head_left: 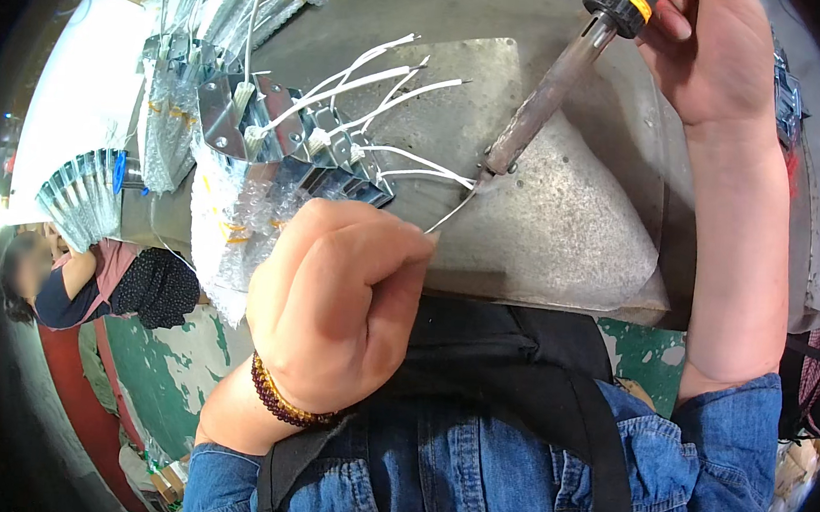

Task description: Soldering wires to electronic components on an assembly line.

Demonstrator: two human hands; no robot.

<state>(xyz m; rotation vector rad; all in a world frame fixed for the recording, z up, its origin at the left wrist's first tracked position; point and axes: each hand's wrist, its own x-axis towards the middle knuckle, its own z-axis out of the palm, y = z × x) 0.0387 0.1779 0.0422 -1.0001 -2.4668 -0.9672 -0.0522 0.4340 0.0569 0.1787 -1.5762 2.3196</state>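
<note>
My right hand (723,64) is closed around the black and yellow handle of a soldering iron (552,95), whose tip points down and to the left. Between the pinched fingers of my left hand (341,294) is a thin strand of solder wire (449,213). Its far end meets the iron's tip, right by the bare ends of two white wires (416,163). These wires come out of a bubble-wrapped bundle of shiny metal plates (249,116) just beyond my left hand. Several more white wires from the same bundle stick up and to the right, apart from the iron.
A worn metal sheet (574,225) lies on the grey bench (380,2) under the iron. More bubble-wrapped metal parts (168,115) stand at the back left. Another person (94,281) is at the far left, beside a fanned stack of parts (86,200).
</note>
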